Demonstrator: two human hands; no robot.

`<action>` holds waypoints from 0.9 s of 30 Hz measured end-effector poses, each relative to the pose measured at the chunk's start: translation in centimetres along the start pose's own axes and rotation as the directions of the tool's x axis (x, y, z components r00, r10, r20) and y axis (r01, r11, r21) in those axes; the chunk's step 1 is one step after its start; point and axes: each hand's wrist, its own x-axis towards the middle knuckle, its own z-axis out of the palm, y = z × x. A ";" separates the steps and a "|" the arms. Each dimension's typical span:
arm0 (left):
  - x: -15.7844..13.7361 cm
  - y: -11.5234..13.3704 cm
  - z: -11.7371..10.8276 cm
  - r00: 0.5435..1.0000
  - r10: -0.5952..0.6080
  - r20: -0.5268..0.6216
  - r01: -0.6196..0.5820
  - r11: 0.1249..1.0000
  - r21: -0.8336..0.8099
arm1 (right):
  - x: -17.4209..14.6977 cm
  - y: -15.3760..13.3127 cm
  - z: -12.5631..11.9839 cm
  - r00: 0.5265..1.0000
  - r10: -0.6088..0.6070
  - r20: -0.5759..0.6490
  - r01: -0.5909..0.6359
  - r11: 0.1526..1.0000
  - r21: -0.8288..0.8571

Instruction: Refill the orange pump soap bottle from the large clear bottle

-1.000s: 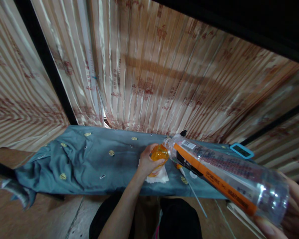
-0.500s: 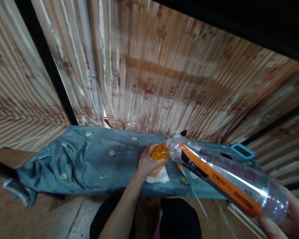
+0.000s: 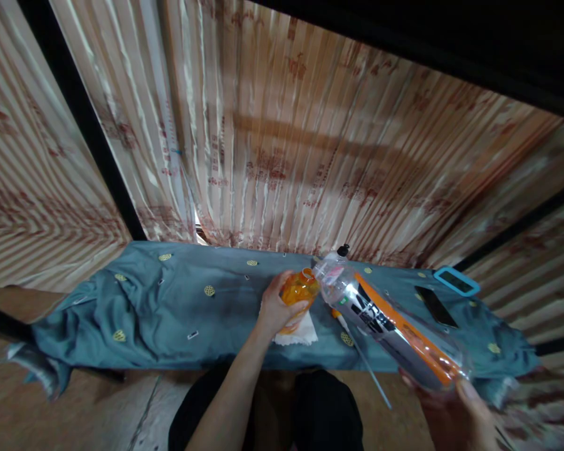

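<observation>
My left hand (image 3: pixel 271 310) is wrapped round a small orange see-through bottle (image 3: pixel 301 288), whose uncapped mouth faces up. The bottle is over a white tissue (image 3: pixel 297 333) on the cloth. In my right hand (image 3: pixel 467 407) I grip the base end of a large clear plastic bottle (image 3: pixel 390 322) with an orange and black label. This large bottle is tilted, its neck close to the orange bottle's mouth; I cannot tell whether they touch. Beneath it lies an orange-and-white pump top (image 3: pixel 339 318) with a long thin tube (image 3: pixel 373 379) jutting over the table's front edge.
A blue-green cloth (image 3: pixel 169 313) with yellow prints covers the low table. To the right lie a dark phone (image 3: pixel 436 305) and a blue-framed device (image 3: pixel 457 281). A black pump head (image 3: pixel 343 250) shows behind the large bottle. Striped curtains (image 3: pixel 272 156) and black posts (image 3: pixel 84 125) surround the table.
The base of the large bottle has swung left and away from me, so more of my right hand and the phone show. My left hand still holds the orange bottle.
</observation>
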 end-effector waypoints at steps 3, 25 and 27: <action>-0.1 0.0 0.0 1.000 0.018 0.003 -0.018 1.000 0.017 | -0.1 0.0 1.8 0.955 0.271 -0.124 -0.234 0.939 0.250; -4.0 2.9 -3.3 0.973 0.036 -0.226 -0.133 0.891 -0.433 | -5.9 4.2 9.6 0.645 0.680 0.349 -0.735 0.427 0.526; -6.5 2.9 -4.5 0.959 -0.010 -0.282 -0.118 0.894 -0.432 | -6.9 4.6 11.1 0.580 0.693 0.428 -0.794 0.364 0.486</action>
